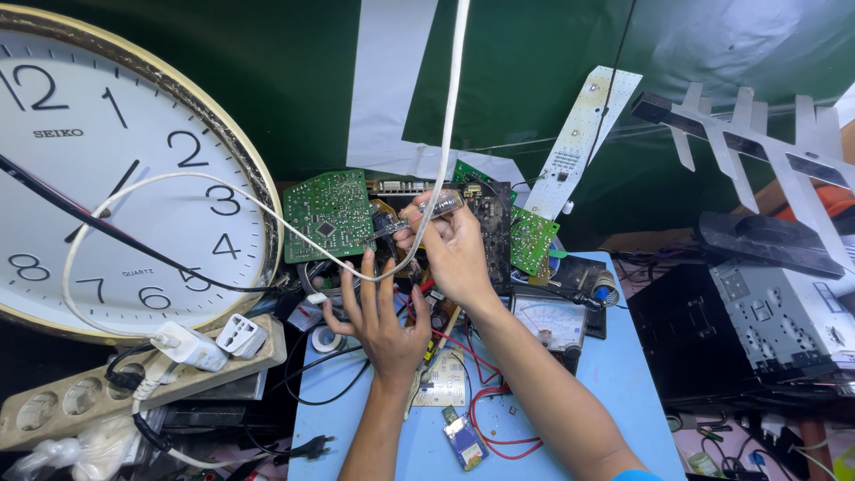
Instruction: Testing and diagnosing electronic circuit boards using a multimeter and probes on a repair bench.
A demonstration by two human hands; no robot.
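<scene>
My right hand (456, 258) is raised over the blue table (614, 392) and grips a soldering iron (438, 204) with a clear handle. Its metal tip points left toward a green circuit board (329, 214). The iron's white cord (455, 89) runs up out of view. My left hand (381, 316) lies lower and to the left, palm down with fingers spread, on a heap of wires and small parts. It holds nothing. A dark board (492, 223) stands just behind my right hand.
A big round wall clock (116, 169) leans at the left above a beige power strip (89, 396) with white plugs (191, 346). An analog meter (552, 322), red wires (485, 419), a second green board (533, 239), a white strip board (583, 142), an antenna (757, 142) and a metal chassis (788, 325) crowd the right.
</scene>
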